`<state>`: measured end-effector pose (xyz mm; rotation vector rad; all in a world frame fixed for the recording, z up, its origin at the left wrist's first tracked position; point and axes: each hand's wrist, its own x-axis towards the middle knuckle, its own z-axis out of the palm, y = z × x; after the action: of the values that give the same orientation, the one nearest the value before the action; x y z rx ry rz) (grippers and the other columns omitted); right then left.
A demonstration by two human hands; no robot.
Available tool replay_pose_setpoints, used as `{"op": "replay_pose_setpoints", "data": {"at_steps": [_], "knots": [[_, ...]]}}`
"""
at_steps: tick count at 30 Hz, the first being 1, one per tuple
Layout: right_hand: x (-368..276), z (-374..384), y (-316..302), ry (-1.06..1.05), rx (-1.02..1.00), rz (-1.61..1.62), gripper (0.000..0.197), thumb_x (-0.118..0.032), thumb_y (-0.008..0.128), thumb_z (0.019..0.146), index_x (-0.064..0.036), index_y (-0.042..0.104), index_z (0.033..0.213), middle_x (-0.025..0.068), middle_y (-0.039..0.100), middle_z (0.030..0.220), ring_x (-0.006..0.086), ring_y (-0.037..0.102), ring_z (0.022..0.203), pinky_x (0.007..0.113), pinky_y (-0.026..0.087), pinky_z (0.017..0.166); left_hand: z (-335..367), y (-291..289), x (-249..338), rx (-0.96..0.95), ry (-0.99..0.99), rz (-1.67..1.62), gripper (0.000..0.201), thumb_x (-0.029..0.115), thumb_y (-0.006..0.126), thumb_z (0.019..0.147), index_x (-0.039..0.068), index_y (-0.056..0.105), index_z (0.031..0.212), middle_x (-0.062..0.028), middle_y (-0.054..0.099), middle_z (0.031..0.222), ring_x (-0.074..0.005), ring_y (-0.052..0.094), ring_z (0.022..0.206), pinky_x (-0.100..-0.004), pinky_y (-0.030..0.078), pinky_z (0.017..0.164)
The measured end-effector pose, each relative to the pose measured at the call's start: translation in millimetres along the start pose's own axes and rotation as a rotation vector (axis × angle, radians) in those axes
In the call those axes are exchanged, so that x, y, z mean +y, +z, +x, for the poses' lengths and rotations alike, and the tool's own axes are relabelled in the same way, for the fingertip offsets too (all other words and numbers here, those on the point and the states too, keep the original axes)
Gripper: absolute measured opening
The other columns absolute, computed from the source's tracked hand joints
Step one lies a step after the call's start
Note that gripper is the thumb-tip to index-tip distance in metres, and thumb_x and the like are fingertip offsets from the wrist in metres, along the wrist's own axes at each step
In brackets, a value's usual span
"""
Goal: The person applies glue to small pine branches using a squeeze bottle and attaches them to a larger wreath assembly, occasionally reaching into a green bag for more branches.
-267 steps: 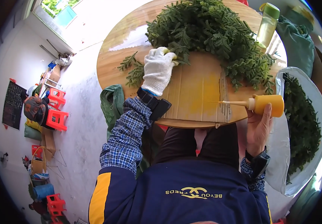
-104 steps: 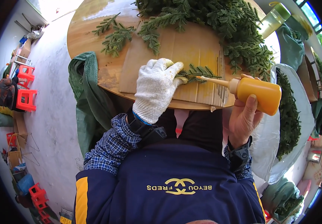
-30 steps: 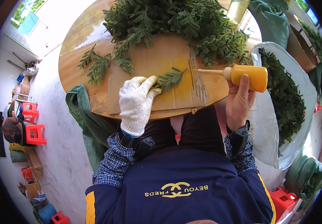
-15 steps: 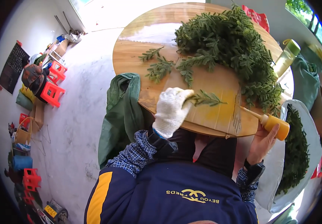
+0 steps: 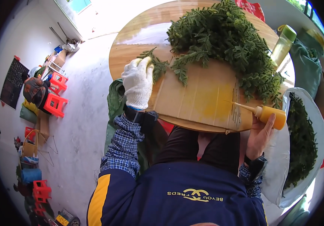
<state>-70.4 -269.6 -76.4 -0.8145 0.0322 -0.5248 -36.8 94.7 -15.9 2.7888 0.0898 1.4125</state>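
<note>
My left hand [image 5: 138,83], in a white knit glove, is over the left part of a round wooden table [image 5: 132,54]. Its fingers are bent together against small green fir sprigs [image 5: 159,67]; what they pinch is hidden. My bare right hand [image 5: 259,135] is closed around a yellow squeeze bottle [image 5: 274,116] at the table's near right edge. The bottle's long thin nozzle points left, above a flat piece of cardboard [image 5: 192,96] with yellow smears. Behind the cardboard, a big heap of green fir sprigs [image 5: 222,37] spreads to the right.
A green-capped clear bottle [image 5: 284,45] stands at the table's right edge. Below it, a white sack [image 5: 316,109] holds more greenery. A green cloth bag [image 5: 115,100] hangs by the left edge. Red stools [image 5: 55,105] and a person [image 5: 36,90] are far left.
My left hand has moved left from the cardboard to the loose sprigs. The sprig it held over the cardboard no longer shows there. My right hand still grips the bottle.
</note>
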Motion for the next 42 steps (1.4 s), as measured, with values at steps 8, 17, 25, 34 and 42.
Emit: {"op": "replay_pose_setpoints", "data": {"at_steps": [8, 17, 25, 34, 42], "knots": [[-0.8, -5.8, -4.8, 0.062, -0.002, 0.069, 0.033, -0.026, 0.056, 0.092, -0.0070, 0.050, 0.118, 0.0080, 0.060, 0.109, 0.0222, 0.061, 0.097, 0.038, 0.052, 0.087, -7.6, 8.9, 74.2, -0.373, 0.109, -0.290, 0.024, 0.022, 0.065, 0.081, 0.010, 0.064, 0.102, -0.0107, 0.063, 0.089, -0.0312, 0.060, 0.082, -0.0387, 0.049, 0.071], [-3.4, -3.5, -12.1, 0.075, 0.007, 0.118, 0.030, -0.025, 0.056, 0.093, -0.0075, 0.051, 0.117, 0.0079, 0.061, 0.109, 0.0228, 0.061, 0.098, 0.038, 0.052, 0.087, 5.1, 22.3, 22.5, -0.238, -0.261, -0.555, 0.015, 0.012, 0.063, 0.084, 0.006, 0.066, 0.097, -0.0104, 0.067, 0.088, -0.0199, 0.064, 0.079, -0.0297, 0.049, 0.071], [-7.3, -5.9, -11.0, 0.079, 0.008, 0.130, 0.031, -0.026, 0.056, 0.092, -0.0065, 0.051, 0.117, 0.0082, 0.060, 0.109, 0.0229, 0.061, 0.100, 0.038, 0.051, 0.088, 18.0, 12.3, 2.5, -0.008, -0.495, -0.835, 0.016, 0.006, 0.063, 0.084, 0.001, 0.065, 0.099, -0.0054, 0.067, 0.089, -0.0098, 0.061, 0.078, -0.0236, 0.048, 0.072], [-21.1, 0.1, -9.5, 0.046, 0.050, 0.084, 0.038, -0.029, 0.057, 0.092, -0.0021, 0.049, 0.118, 0.0105, 0.058, 0.112, 0.0242, 0.059, 0.103, 0.039, 0.050, 0.091, -14.5, -7.9, 82.9, -0.305, -0.054, -1.042, 0.024, -0.008, 0.060, 0.079, 0.001, 0.064, 0.100, -0.0085, 0.066, 0.097, -0.0138, 0.062, 0.084, -0.0228, 0.049, 0.075], [-18.4, 1.0, -6.4, 0.056, 0.046, 0.078, 0.039, -0.029, 0.056, 0.092, -0.0014, 0.048, 0.118, 0.0120, 0.057, 0.113, 0.0257, 0.058, 0.104, 0.040, 0.049, 0.093, -38.2, -6.1, 90.7, -0.335, 0.334, -0.703, 0.034, -0.005, 0.066, 0.070, 0.005, 0.065, 0.103, -0.0113, 0.065, 0.099, -0.0254, 0.061, 0.092, -0.0316, 0.049, 0.082]]}}
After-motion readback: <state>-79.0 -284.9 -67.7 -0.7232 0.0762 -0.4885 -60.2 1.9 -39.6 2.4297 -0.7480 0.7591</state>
